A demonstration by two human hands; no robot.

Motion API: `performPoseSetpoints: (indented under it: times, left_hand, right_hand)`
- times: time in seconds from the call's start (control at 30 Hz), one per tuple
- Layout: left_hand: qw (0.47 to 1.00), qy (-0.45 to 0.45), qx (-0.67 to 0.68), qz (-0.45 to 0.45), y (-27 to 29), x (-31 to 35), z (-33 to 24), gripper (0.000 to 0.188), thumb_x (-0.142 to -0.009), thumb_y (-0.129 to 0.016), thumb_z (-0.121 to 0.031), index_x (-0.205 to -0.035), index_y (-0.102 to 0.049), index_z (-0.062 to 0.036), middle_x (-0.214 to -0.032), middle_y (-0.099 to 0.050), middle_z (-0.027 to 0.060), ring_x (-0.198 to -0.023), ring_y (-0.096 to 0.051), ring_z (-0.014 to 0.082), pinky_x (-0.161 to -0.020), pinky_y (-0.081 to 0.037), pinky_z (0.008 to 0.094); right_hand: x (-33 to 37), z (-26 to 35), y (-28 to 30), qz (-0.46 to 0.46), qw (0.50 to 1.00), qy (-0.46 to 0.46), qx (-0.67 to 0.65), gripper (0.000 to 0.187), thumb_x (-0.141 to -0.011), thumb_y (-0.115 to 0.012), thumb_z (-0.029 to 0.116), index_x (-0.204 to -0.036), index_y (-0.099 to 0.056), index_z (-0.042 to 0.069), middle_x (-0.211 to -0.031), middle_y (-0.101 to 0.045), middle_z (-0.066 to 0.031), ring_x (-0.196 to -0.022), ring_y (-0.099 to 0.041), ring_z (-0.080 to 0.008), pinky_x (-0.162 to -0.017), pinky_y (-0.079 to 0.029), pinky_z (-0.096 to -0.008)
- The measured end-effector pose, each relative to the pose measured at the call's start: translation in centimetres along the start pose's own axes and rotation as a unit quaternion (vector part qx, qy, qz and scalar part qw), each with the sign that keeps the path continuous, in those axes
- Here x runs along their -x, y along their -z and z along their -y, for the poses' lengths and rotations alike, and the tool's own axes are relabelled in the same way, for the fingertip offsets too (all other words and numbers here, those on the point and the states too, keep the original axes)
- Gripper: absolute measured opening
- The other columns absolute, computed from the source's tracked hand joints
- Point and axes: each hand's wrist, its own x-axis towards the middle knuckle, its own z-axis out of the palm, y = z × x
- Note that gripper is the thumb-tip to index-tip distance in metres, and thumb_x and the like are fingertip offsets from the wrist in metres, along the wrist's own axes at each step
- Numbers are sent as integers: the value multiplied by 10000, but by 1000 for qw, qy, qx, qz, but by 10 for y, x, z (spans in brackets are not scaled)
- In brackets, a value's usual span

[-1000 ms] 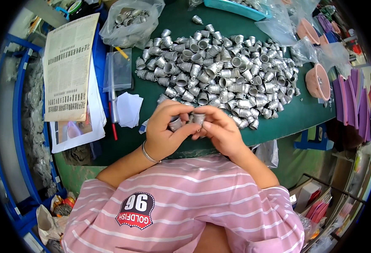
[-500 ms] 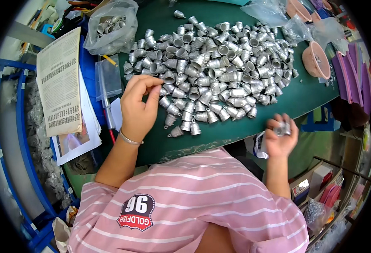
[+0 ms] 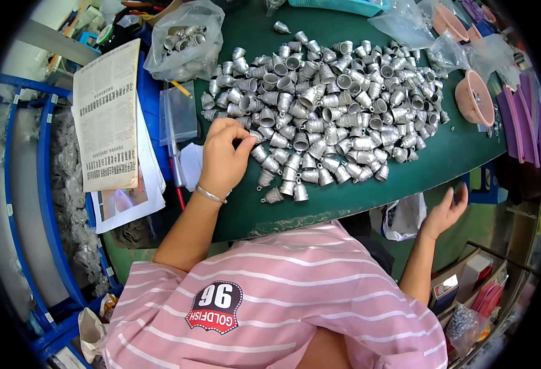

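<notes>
A big heap of small silver bell-shaped metal parts (image 3: 326,104) covers the green table (image 3: 455,154). My left hand (image 3: 222,157) rests at the heap's left edge, fingers curled over a few parts; whether it grips one is hidden. My right hand (image 3: 447,212) hangs off the table's near right edge, fingers spread and palm bare, next to a white plastic bag (image 3: 406,215) below the table.
A clear bag of the same parts (image 3: 181,40) lies at the far left. Printed paper sheets (image 3: 107,117), small clear bags and a red pen (image 3: 177,184) sit left of my hand. Pink bowls (image 3: 473,98) and plastic bags stand at the right. Blue metal framing (image 3: 12,184) runs along the left.
Both hands were together holding parts near the table edge. The left went to the heap's edge; the right swung off the table with parts, and now it is spread and bare.
</notes>
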Motion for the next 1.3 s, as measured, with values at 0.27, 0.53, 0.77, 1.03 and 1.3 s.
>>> performPoseSetpoints:
  times: [0.27,0.53,0.77,1.03,1.3]
  left_hand:
    - [860,164,482,39,-2,22,-51,87,-830,-595,-31,-887,-559,23,-939,-582,73,-695,-522,71,-594,-434,193]
    - [795,236,549,107,3,38,-57,249,-915,-494,-163,-1064,-546,28,-820,-583,62,-701,-566,106,-626,-481,224]
    - [796,236,539,141,0,38,-53,278,-922,-473,-185,-1064,-550,42,-856,-603,80,-707,-577,123,-637,-482,239]
    - [778,263,553,139,-1,39,-50,260,-914,-486,-164,-1055,-556,43,-809,-603,78,-689,-586,130,-633,-490,245]
    - [833,128,529,102,-6,38,-54,299,-797,-604,39,-1087,-536,43,-1000,-557,80,-905,-571,131,-776,-476,238]
  right_hand:
    - [69,168,-117,491,822,97,-272,369,-725,-668,11,-1075,-551,10,-978,-558,-110,-839,-554,-192,-677,-483,-284]
    - [90,159,-125,574,763,-34,-294,245,-752,-656,24,-987,-596,-11,-844,-583,-62,-660,-562,-119,-582,-456,-215]
    - [90,160,-119,590,733,-140,-307,211,-787,-639,29,-988,-595,-24,-845,-580,-39,-650,-549,-61,-563,-453,-187]
    - [90,158,-121,601,722,-159,-303,190,-802,-633,44,-977,-601,-23,-843,-581,-48,-643,-558,-66,-550,-457,-191]
    - [87,161,-123,567,756,-85,-316,215,-767,-661,41,-970,-607,-5,-880,-597,-60,-784,-588,-119,-653,-485,-218]
